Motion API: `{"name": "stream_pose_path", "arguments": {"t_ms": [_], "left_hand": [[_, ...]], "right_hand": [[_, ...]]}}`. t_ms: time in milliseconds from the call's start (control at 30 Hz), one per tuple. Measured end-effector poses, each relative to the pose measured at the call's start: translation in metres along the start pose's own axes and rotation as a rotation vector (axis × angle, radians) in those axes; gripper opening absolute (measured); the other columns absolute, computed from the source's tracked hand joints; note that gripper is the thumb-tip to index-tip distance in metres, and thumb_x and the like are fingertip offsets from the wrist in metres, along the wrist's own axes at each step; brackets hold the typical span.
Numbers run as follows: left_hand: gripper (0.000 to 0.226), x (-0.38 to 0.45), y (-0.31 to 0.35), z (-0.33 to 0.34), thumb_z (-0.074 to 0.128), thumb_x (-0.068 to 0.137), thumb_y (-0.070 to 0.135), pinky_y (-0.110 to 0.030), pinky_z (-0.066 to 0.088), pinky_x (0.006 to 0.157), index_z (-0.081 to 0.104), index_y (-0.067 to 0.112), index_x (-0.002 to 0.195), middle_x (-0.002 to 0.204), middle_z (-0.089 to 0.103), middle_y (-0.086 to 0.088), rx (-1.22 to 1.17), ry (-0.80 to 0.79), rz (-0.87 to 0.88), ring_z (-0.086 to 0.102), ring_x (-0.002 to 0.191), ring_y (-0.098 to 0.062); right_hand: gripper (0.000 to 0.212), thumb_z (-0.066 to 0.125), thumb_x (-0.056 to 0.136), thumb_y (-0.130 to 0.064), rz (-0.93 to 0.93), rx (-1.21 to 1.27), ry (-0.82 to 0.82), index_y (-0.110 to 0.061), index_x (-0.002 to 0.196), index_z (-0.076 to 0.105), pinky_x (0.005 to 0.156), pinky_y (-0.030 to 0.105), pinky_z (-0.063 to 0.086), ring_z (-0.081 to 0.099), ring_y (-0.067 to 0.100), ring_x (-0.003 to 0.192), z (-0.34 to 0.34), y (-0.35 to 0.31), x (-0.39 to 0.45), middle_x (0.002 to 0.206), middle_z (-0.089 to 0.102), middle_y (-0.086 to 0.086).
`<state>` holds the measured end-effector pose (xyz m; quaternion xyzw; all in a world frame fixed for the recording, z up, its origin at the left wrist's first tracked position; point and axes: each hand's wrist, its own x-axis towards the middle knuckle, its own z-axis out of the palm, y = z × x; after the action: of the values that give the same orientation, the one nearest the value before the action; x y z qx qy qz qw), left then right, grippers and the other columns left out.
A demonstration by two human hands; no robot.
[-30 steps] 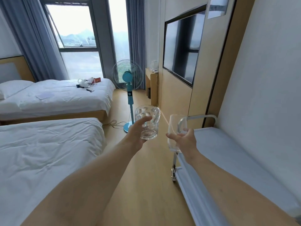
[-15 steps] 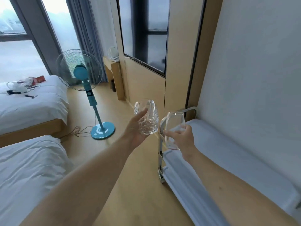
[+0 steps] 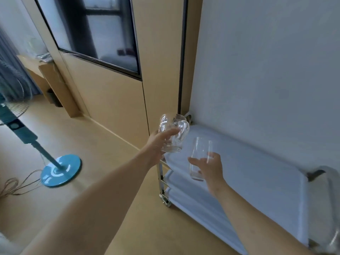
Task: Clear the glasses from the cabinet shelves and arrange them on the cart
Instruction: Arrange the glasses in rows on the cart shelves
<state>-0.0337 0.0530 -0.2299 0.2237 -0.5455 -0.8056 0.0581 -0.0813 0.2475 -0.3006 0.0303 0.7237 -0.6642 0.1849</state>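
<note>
Glass mug (image 3: 173, 134) gripped by left hand (image 3: 158, 144) | right hand (image 3: 209, 167) holds tumbler (image 3: 199, 159) | both now over cart (image 3: 257, 162)

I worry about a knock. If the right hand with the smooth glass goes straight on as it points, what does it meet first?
Probably the white top shelf of the cart: the right hand with its clear smooth glass points over it. Depth is unclear.

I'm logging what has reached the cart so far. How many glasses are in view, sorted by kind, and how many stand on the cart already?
Glass mug with handle: 1, held in the left hand, glass mug
Smooth tumbler: 1, held in the right hand, tumbler
Glasses standing on the cart: 0
Total glasses: 2
</note>
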Motion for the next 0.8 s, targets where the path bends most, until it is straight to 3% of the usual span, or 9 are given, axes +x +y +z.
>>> {"name": "stream_pose_path", "arguments": {"t_ms": [67,200,300,367,467,533,633,800], "left_hand": [[0.078,0.025,-0.006,0.002,0.096,0.054,0.035,-0.037,0.055,0.07,0.068,0.002,0.12,0.099,0.06,-0.012,0.024,0.014,-0.039,0.056,0.086,-0.028],[0.073,0.077,-0.022,0.011,0.096,0.053,0.036,-0.041,0.054,0.077,0.071,0.008,0.115,0.092,0.063,-0.006,0.049,0.012,-0.106,0.059,0.083,-0.026],[0.068,0.116,-0.033,0.022,0.093,0.055,0.038,-0.035,0.055,0.073,0.07,0.017,0.115,0.091,0.067,-0.002,0.118,-0.005,-0.117,0.061,0.078,-0.018],[0.065,0.144,-0.04,0.03,0.092,0.056,0.035,-0.039,0.055,0.081,0.069,0.019,0.115,0.095,0.072,-0.007,0.167,-0.022,-0.101,0.061,0.078,-0.021],[0.074,0.185,-0.049,0.042,0.091,0.056,0.033,-0.047,0.053,0.087,0.062,0.01,0.12,0.1,0.069,-0.018,0.276,0.016,-0.121,0.058,0.082,-0.024],[0.083,0.211,-0.054,0.052,0.091,0.054,0.035,-0.042,0.05,0.083,0.058,0.005,0.124,0.099,0.067,-0.013,0.363,0.012,-0.136,0.057,0.083,-0.022],[0.09,0.249,-0.064,0.069,0.094,0.052,0.035,-0.045,0.053,0.095,0.05,0.013,0.127,0.115,0.066,-0.01,0.435,0.025,-0.176,0.063,0.099,-0.023],[0.091,0.295,-0.086,0.081,0.095,0.042,0.043,-0.027,0.051,0.075,0.049,0.028,0.119,0.111,0.065,0.006,0.552,0.082,-0.204,0.065,0.099,-0.012]], "right_hand": [[0.08,0.095,0.055,-0.035,0.042,0.031,0.052,-0.014,0.116,0.047,0.068,0.04,0.061,0.057,0.02,0.078,-0.006,0.004,0.01,0.091,0.05,0.004],[0.087,0.097,0.056,-0.027,0.116,0.107,0.139,-0.026,0.124,0.043,0.061,0.048,0.062,0.061,0.027,0.091,-0.017,0.007,0.038,0.109,0.053,0.006],[0.086,0.097,0.06,-0.023,0.134,0.124,0.188,-0.029,0.125,0.042,0.055,0.041,0.061,0.062,0.026,0.093,-0.024,0.008,0.074,0.113,0.053,0.005],[0.083,0.096,0.062,-0.022,0.134,0.145,0.208,-0.029,0.124,0.042,0.053,0.036,0.059,0.061,0.024,0.094,-0.028,0.012,0.103,0.114,0.053,0.005],[0.084,0.097,0.059,-0.029,0.146,0.128,0.248,-0.029,0.124,0.043,0.065,0.043,0.061,0.063,0.022,0.097,-0.034,0.016,0.148,0.113,0.056,0.003],[0.088,0.095,0.051,-0.036,0.151,0.11,0.274,-0.029,0.122,0.043,0.068,0.035,0.054,0.064,0.016,0.096,-0.038,0.017,0.175,0.112,0.058,0.001],[0.092,0.094,0.046,-0.038,0.162,0.076,0.285,-0.029,0.121,0.042,0.068,0.029,0.047,0.064,0.016,0.097,-0.047,0.019,0.215,0.112,0.059,-0.001],[0.09,0.098,0.059,-0.025,0.194,-0.008,0.276,-0.027,0.129,0.041,0.085,0.033,0.05,0.061,0.019,0.107,-0.056,0.032,0.266,0.115,0.06,-0.004]]}}
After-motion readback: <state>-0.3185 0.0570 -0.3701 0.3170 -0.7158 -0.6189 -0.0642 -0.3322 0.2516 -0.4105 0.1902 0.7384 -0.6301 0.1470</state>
